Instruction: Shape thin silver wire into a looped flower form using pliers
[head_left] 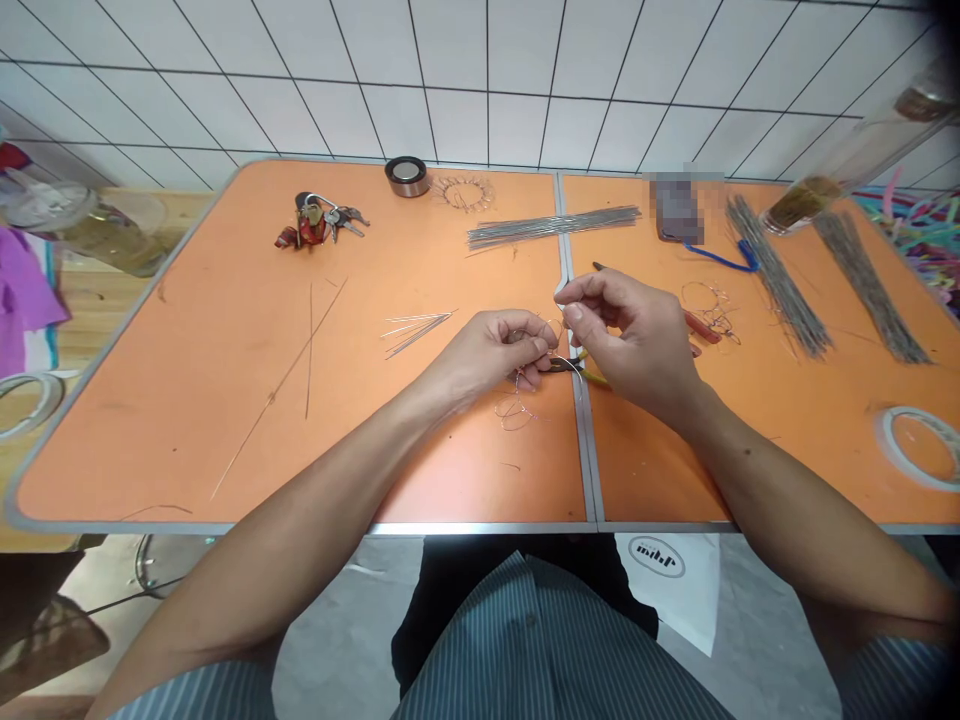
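Thin wire (570, 362) curves between my two hands above the orange table. My left hand (508, 345) is closed in a pinch on its looped part, and more fine loops (516, 410) hang or lie just below those fingers. My right hand (634, 335) pinches thumb to forefinger at the wire's other side; the fingertips hide its end. Under and between the hands lie pliers with yellow handles (595, 377), partly covered. Beside my right hand is a red-handled tool (701, 328), half hidden, with tangled wire loops (705, 298) near it.
A bundle of straight wires (555, 228) lies across the table's seam. Two thicker wire bundles (780, 280) (874, 290) are at the right, near a tilted clear jar (806, 200). Keys (330, 220), a tape roll (406, 177), a wire ring (463, 193) and loose wires (416, 330) lie left.
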